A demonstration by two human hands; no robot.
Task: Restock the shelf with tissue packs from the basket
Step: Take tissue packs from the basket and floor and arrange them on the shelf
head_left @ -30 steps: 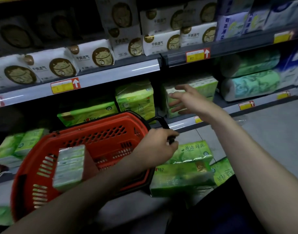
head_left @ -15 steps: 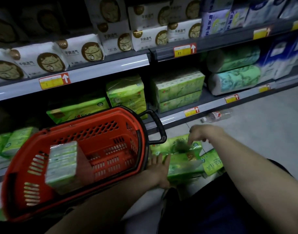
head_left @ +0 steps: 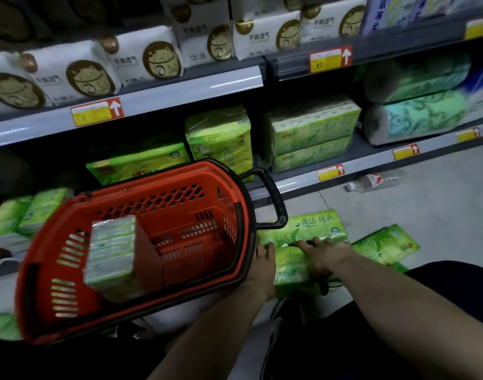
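Note:
A red basket (head_left: 152, 200) with a black handle sits tilted in front of the shelf, with one pale green tissue pack (head_left: 111, 250) standing inside it. Right of the basket, green tissue packs lie on the floor. My left hand (head_left: 265, 257) is pressed against the left end of the near pack (head_left: 289, 272). Over that pack's top lies my right hand (head_left: 324, 253), its fingers reaching the seam with the far pack (head_left: 314, 224). The bottom shelf (head_left: 298, 185) holds stacked green packs (head_left: 314, 133).
A third green pack (head_left: 385, 244) lies on the floor at the right. An empty plastic bottle (head_left: 374, 181) lies by the shelf foot. White packs (head_left: 141, 58) fill the upper shelf, and green rolls (head_left: 415, 113) sit at the right. More green packs (head_left: 29, 212) lie left of the basket.
My left hand let go of the basket handle and dropped to the floor packs. My right hand came down from the shelf onto the same pack.

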